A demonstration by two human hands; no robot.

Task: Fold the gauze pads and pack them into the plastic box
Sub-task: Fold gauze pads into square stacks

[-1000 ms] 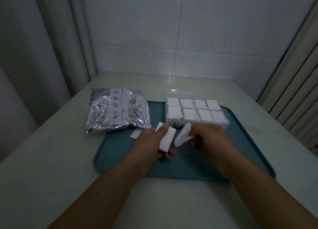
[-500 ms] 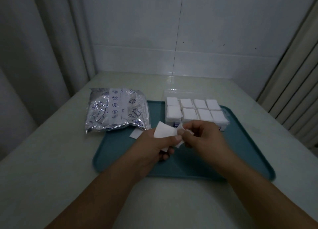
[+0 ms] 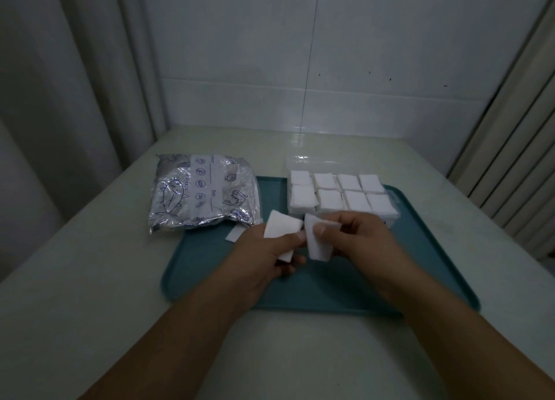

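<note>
At your far left a curtain [image 3: 45, 129] hangs beside the pale worktop [image 3: 90, 279], which leaves a bare strip between its left edge and the silver foil bag [image 3: 204, 192]. That bag lies half on the worktop and half over the teal tray's [image 3: 420, 249] far-left corner, with a loose white gauze piece [image 3: 235, 234] on the tray just at the bag's near edge. Your left hand [image 3: 264, 258] hovers over the tray's middle, thumb and fingers pinching one gauze pad [image 3: 282, 227], a flat white square held tilted. Touching it on the right, your right hand [image 3: 360, 240] pinches a second gauze pad [image 3: 318, 243], thumb pressed on its face. Behind your hands the clear plastic box [image 3: 393, 216] sits on the tray's far side, its eight compartments filled with folded white pads [image 3: 330, 197]. Open tray floor lies to the right of your right wrist.
</note>
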